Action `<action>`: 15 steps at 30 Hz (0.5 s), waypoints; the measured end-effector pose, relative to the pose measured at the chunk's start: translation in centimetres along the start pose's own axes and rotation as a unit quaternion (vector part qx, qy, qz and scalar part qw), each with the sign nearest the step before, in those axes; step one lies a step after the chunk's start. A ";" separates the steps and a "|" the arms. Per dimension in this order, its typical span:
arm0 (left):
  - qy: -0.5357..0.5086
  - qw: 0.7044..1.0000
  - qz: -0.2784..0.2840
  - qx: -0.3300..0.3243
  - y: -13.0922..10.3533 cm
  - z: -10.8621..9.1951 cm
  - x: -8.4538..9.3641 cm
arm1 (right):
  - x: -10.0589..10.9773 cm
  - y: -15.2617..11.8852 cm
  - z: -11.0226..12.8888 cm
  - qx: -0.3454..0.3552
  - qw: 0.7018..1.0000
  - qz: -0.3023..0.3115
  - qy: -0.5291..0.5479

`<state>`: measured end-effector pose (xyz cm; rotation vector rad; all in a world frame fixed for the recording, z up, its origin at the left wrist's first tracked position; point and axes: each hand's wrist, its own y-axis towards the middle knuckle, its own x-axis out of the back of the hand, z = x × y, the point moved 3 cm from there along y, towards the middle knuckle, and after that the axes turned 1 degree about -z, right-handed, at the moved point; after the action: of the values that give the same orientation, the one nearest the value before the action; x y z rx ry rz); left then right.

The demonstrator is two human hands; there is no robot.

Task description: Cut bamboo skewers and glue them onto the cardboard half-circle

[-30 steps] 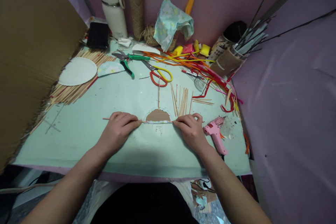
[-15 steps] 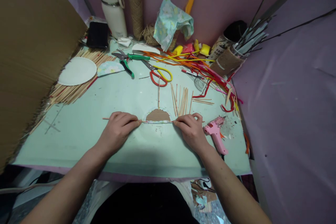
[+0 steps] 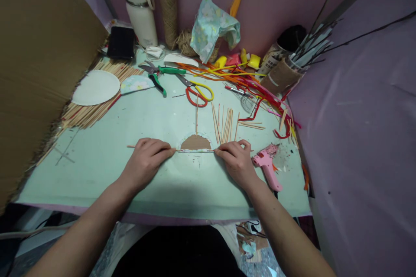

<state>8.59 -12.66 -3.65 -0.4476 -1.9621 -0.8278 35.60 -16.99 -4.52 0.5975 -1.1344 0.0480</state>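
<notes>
A half-round piece of cardboard (image 3: 196,142) with a floral cloth edge lies on the table, its straight side toward me. Along that straight side runs a thin wooden stick (image 3: 131,146), whose left end pokes out past my hand. My left hand (image 3: 150,156) is closed on the stick just left of the cardboard. On the other side my right hand (image 3: 236,157) pinches the stick by the cardboard's right corner. A second wooden stick (image 3: 196,117) stretches from the curved edge away from me, its far end over the scissors' red handle.
Yellow-and-red scissors (image 3: 199,93) and green-handled pliers (image 3: 157,75) lie beyond the cardboard. Several short sticks (image 3: 227,125) are right of centre. A pink glue gun (image 3: 268,165) rests beside my right hand. Long sticks, a white oval (image 3: 96,88) and a white bottle (image 3: 139,13) stand at left.
</notes>
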 end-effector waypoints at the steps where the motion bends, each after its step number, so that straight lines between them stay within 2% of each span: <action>1: 0.004 1.000 -0.002 -0.005 0.0 0.0 0.0 | 0.0 0.0 0.0 0.000 1.000 0.000 0.000; 15: 0.021 1.000 -0.002 -0.020 0.0 -0.1 -0.1 | 0.0 0.0 0.0 -0.002 1.000 0.004 0.007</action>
<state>8.67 -12.69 -3.67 -0.4467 -1.9110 -0.8747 35.60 -16.98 -4.54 0.5894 -1.1231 0.0564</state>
